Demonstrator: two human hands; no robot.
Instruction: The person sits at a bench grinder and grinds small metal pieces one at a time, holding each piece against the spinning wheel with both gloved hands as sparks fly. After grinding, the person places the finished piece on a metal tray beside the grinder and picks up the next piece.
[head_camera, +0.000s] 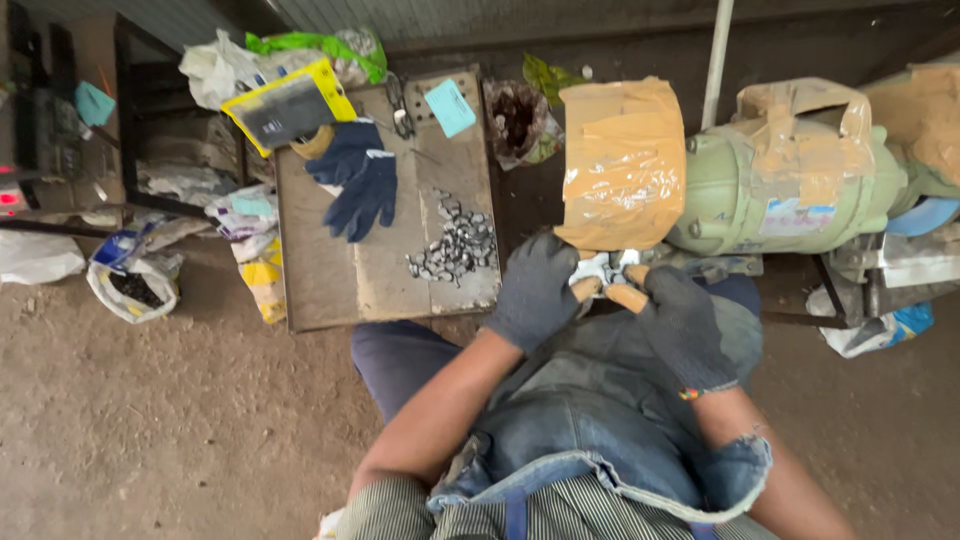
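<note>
While both gloved hands are meeting just below the tape-wrapped wheel guard (622, 165) of a green motor (775, 185), the left hand (535, 290) and right hand (680, 325) are pinching one small pale metal piece (603, 268) between bare fingertips. Left of the left hand, a heap of similar metal pieces (455, 245) is lying on a board (330, 270), beyond it a pair of dark gloves (358, 178).

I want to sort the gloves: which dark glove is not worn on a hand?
The dark blue glove lying flat on the board, beside the pile of small metal pieces. The other two gloves cover the left hand and right hand.
</note>
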